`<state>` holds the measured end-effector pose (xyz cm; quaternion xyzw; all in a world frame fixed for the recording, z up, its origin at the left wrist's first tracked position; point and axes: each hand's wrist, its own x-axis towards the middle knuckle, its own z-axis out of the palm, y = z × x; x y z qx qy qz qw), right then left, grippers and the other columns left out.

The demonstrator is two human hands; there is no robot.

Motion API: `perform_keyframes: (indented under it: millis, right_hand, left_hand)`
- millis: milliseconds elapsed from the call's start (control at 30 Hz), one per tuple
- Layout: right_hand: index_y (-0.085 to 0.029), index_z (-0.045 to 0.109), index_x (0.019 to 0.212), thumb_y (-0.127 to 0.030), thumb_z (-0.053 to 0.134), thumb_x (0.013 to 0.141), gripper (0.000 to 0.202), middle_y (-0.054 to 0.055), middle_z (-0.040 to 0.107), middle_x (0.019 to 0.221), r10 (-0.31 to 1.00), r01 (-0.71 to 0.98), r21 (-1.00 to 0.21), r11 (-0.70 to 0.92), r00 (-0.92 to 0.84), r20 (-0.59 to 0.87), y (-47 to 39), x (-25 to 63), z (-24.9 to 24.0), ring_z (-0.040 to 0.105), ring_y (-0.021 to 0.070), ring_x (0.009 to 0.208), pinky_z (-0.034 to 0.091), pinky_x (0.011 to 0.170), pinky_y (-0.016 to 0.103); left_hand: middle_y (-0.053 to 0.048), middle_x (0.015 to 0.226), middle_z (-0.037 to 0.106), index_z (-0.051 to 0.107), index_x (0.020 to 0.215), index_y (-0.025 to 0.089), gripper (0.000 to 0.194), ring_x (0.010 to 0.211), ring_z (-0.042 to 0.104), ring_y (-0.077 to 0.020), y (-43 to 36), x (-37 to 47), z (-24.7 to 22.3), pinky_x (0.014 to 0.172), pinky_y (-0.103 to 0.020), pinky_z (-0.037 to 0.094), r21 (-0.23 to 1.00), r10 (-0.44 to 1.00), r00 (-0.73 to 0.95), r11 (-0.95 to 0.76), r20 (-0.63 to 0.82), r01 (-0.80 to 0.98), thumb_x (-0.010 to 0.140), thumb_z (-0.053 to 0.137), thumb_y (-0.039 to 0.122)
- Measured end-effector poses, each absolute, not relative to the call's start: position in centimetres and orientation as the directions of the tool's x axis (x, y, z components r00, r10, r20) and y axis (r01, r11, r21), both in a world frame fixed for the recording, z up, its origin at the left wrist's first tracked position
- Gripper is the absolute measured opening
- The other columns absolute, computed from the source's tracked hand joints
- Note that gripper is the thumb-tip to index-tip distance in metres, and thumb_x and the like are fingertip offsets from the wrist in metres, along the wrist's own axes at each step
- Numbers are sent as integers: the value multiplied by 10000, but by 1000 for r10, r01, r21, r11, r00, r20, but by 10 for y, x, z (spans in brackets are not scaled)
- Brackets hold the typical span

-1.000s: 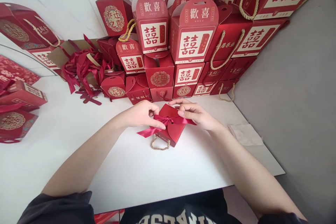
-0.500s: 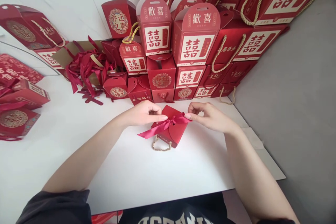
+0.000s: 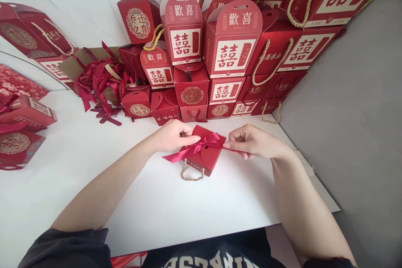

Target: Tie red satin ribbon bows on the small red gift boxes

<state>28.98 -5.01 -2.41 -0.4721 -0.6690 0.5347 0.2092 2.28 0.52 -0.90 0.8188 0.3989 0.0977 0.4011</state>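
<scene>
A small red gift box [image 3: 207, 160] lies on the white table, with a twisted rope handle [image 3: 192, 176] at its near side. Across its top runs a magenta satin ribbon [image 3: 179, 155] tied in a bow, one tail hanging to the left. At the box's left edge my left hand [image 3: 177, 136] pinches the bow's left part between thumb and fingers. My right hand [image 3: 243, 142], just right of the box, is closed on the ribbon's other tail, which stretches out from the knot.
Stacked red gift boxes [image 3: 191, 92] line the back of the table [image 3: 150, 205]. Behind on the left, a cardboard box [image 3: 70, 67] overflows with ribbons [image 3: 100, 75]. More boxes [image 3: 21, 142] sit at far left. A grey wall [image 3: 354, 104] borders the right.
My right hand has shifted slightly right and down, drawing the ribbon tail out straighter. The bow's right loop now shows above the box. My left hand has hardly moved.
</scene>
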Motion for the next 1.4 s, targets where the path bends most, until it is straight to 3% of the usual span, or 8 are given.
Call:
perform_keyframes:
  millis: [200, 267, 333, 433, 633, 867, 1167, 1400]
  right_hand:
    - [-179, 633, 704, -498, 623, 855, 353, 19, 656, 634, 665, 493, -867, -73, -624, -411, -47, 316, -19, 588, 141, 584, 465, 590, 270]
    - [-186, 683, 830, -484, 613, 874, 310, 47, 711, 814, 730, 456, -890, -4, -607, -314, -46, 319, -18, 644, 180, 773, 495, 748, 303]
    - [-210, 674, 926, -481, 596, 893, 284, 57, 710, 982, 869, 384, -919, 84, -479, -121, -43, 313, -20, 640, 209, 952, 476, 873, 334]
    - [-230, 637, 930, -471, 592, 902, 247, 65, 668, 1139, 939, 271, -943, 194, -331, 98, -39, 292, -30, 597, 234, 1112, 447, 955, 375]
    - [-207, 659, 801, -387, 647, 886, 199, 69, 573, 1338, 860, 178, -948, 265, -488, 149, -38, 261, -43, 499, 249, 1291, 332, 1100, 423]
    - [-180, 571, 582, -405, 582, 927, 411, 53, 564, 1361, 865, -31, -990, 140, -483, 138, -33, 255, -54, 488, 246, 1295, 343, 1080, 407]
    - [-201, 558, 436, -419, 658, 861, 488, 31, 635, 1287, 915, -183, -982, 51, -386, 119, -31, 242, -65, 542, 245, 1234, 409, 1023, 381]
    - [-210, 561, 428, -402, 713, 816, 459, 27, 649, 1258, 930, -225, -973, 52, -345, 129, -32, 241, -68, 566, 246, 1194, 434, 1000, 394]
  left_hand:
    - [58, 554, 411, 380, 579, 173, 533, 538, 356, -81, 5, 21, -11, 504, -228, 262, 720, 742, 649, -356, -170, 596, 684, 736, 555]
    - [62, 558, 425, 393, 594, 175, 553, 540, 368, -82, 4, 21, -11, 499, -225, 259, 720, 741, 648, -352, -176, 598, 615, 784, 565]
    - [61, 564, 447, 413, 608, 176, 550, 541, 387, -86, 2, 21, -10, 497, -223, 261, 724, 740, 644, -337, -191, 602, 596, 793, 573]
    - [63, 554, 446, 421, 616, 177, 556, 533, 391, -87, 1, 23, -9, 492, -220, 249, 716, 754, 626, -324, -198, 618, 582, 797, 586]
    - [68, 537, 426, 439, 607, 175, 547, 525, 383, -84, 0, 24, -9, 487, -222, 250, 711, 763, 617, -326, -190, 623, 569, 804, 581]
    - [59, 559, 505, 448, 616, 176, 540, 532, 433, -90, 5, 22, -15, 510, -226, 318, 736, 732, 651, -326, -200, 593, 569, 807, 577]
    - [69, 560, 384, 347, 573, 179, 618, 546, 340, -84, 7, 24, -15, 492, -233, 243, 669, 701, 696, -443, -156, 597, 567, 788, 612]
    - [68, 572, 383, 331, 588, 182, 611, 545, 341, -80, 11, 21, -23, 494, -231, 235, 761, 670, 721, -371, -177, 532, 579, 809, 563]
